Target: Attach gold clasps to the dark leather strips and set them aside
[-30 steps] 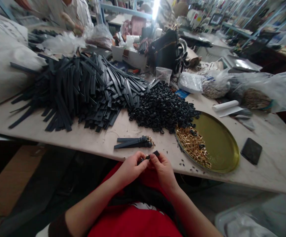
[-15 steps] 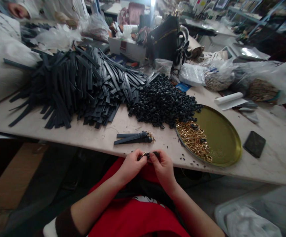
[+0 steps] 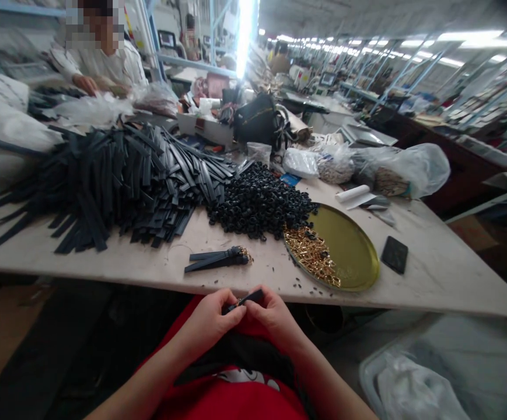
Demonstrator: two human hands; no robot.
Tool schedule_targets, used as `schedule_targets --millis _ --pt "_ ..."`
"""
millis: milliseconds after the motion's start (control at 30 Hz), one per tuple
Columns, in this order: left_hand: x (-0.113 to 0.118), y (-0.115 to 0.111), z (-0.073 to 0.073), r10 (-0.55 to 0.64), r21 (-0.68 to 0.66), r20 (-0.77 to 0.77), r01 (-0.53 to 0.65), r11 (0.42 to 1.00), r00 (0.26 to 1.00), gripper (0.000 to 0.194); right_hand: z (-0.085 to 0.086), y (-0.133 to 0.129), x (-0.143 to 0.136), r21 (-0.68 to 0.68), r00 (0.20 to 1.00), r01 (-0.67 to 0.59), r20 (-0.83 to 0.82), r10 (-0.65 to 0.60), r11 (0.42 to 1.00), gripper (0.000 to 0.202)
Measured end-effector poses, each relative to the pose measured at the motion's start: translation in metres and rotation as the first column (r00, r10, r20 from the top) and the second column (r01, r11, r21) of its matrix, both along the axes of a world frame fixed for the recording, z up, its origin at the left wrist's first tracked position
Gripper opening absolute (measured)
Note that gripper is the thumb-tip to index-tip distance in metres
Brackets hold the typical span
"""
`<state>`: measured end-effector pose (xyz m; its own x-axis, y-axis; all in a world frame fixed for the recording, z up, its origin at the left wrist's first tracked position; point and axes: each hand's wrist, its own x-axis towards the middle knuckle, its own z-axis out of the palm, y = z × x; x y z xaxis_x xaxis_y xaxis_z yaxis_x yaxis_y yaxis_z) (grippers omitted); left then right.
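My left hand [image 3: 219, 315] and my right hand [image 3: 273, 315] meet just below the table's front edge, both closed on one dark strap [image 3: 253, 296]. A bit of gold metal, apparently a buckle, shows on the strap by the left fingertips. Past my hands, a small bundle of dark straps with gold buckles [image 3: 218, 258] lies on the table. Behind it is a heap of small black loops [image 3: 259, 201]. To the right, gold buckles [image 3: 312, 254] cover the left side of a round gold-coloured tray [image 3: 353, 245].
A large pile of dark strips [image 3: 117, 181] fills the table's left. A black phone [image 3: 394, 255] lies right of the tray. Plastic bags [image 3: 419, 166], a white roll [image 3: 353, 192] and a black bag [image 3: 255, 119] stand farther back. A co-worker [image 3: 104, 64] is at the far left.
My view has tilted up, showing more of the room. The strap between my hands now points up to the right, with more of its dark length showing.
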<state>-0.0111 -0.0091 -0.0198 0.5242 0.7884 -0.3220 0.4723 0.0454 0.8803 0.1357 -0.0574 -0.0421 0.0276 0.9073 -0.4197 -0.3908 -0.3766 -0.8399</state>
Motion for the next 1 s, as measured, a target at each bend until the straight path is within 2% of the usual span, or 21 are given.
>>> schedule_targets --millis 100,300,467,567,667,767,867,1000 --pt "0.0 -0.006 0.001 0.022 0.016 0.008 -0.022 1.0 1.0 0.023 -0.001 -0.006 0.0 0.068 1.0 -0.011 0.021 0.009 0.998 0.028" --pt "-0.002 -0.015 0.005 -0.045 -0.01 0.045 0.046 0.999 0.998 0.018 -0.006 -0.008 0.0 0.047 0.998 -0.031 0.047 0.029 0.998 0.029" --pt "-0.003 -0.013 0.005 0.0 -0.177 0.063 0.011 0.984 0.998 0.017 -0.013 -0.003 0.001 0.077 0.995 -0.081 0.067 0.076 0.994 0.028" --pt "-0.004 -0.007 -0.001 0.016 -0.225 0.09 0.004 0.974 0.996 0.021 -0.013 0.004 0.001 0.066 0.993 -0.103 0.06 0.099 0.992 0.028" --pt "-0.003 0.002 -0.008 0.014 -0.208 0.115 0.01 0.978 0.993 0.025 -0.012 0.013 0.004 0.056 0.984 -0.112 0.145 0.103 0.992 0.03" --pt "0.0 0.013 -0.013 0.013 -0.176 0.092 0.004 0.984 0.996 0.028 -0.014 0.023 0.008 0.097 0.945 -0.122 0.315 0.085 0.988 0.028" --pt "0.007 0.027 -0.016 0.004 -0.105 0.038 0.0 0.994 0.999 0.029 -0.019 0.03 0.011 0.195 0.862 -0.135 0.506 0.019 0.971 0.024" --pt "0.017 0.044 -0.023 0.018 -0.085 0.001 -0.018 0.996 1.0 0.029 -0.027 0.034 0.013 0.201 0.854 -0.188 0.517 0.059 0.961 0.025"
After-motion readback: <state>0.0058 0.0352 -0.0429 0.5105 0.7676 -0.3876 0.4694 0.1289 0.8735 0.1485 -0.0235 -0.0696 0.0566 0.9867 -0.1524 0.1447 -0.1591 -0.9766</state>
